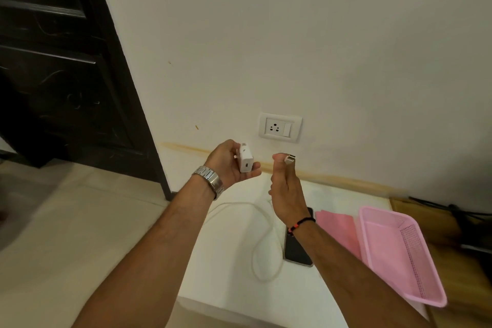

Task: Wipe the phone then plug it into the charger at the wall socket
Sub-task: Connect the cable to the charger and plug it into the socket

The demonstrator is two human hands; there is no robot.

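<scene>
2 hands (pixel 234 161) (pixel 286 189): boxy white charger (pixel 245 158), metal-tipped USB plug (pixel 289 158).

No text, brand, number or sign is showing legibly anywhere. The white charger (pixel 245 157) is carrying only a small dark mark, too small to read, and the wall socket (pixel 280 128) plate and the phone (pixel 296 249) face are showing no lettering.

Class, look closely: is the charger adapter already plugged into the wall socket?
No. The charger adapter sits in the left hand, below and left of the empty wall socket.
</scene>
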